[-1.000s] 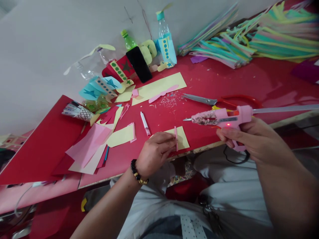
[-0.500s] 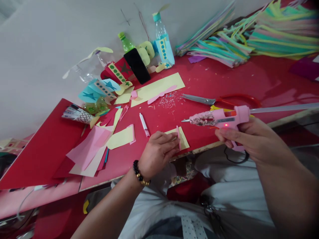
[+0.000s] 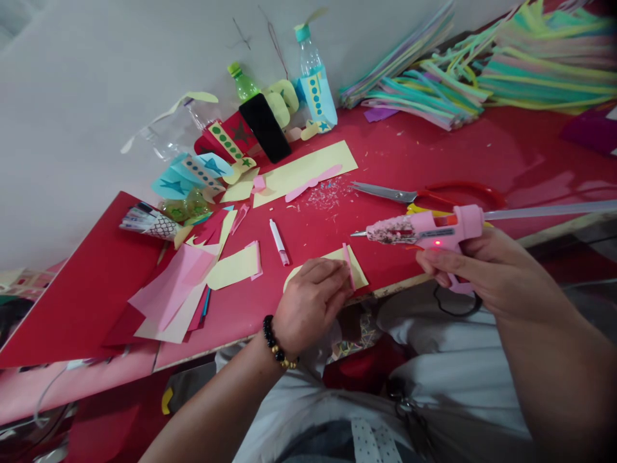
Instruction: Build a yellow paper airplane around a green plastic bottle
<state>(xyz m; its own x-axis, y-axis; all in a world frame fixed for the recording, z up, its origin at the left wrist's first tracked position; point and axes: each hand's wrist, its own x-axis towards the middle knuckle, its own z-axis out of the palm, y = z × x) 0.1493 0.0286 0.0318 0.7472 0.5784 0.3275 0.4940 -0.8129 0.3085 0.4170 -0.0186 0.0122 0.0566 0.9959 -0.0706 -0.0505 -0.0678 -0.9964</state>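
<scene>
My left hand (image 3: 315, 296) lies over a pale yellow paper piece (image 3: 360, 273) at the table's front edge. Its fingers are together at a narrow pink paper strip (image 3: 348, 257), which stands across the yellow piece; the thumb is hidden. In my right hand (image 3: 475, 270) is a pink glue gun (image 3: 424, 230) with its red light lit. The metal nozzle points left, held above the table to the right of the yellow piece. A long clear glue stick (image 3: 549, 209) sticks out of its back.
Behind the glue gun lie red-handled scissors (image 3: 390, 192). A white pen (image 3: 278, 242), another yellow piece (image 3: 234, 267) and pink sheets (image 3: 171, 289) are to the left. Decorated bottles (image 3: 315, 83) and a black phone (image 3: 265, 128) stand against the wall. Pipe cleaners (image 3: 544, 64) fill the back right.
My left hand has shifted slightly right and down with the pink strip, uncovering more of the yellow piece's left end. My right hand and the glue gun stay nearly still.
</scene>
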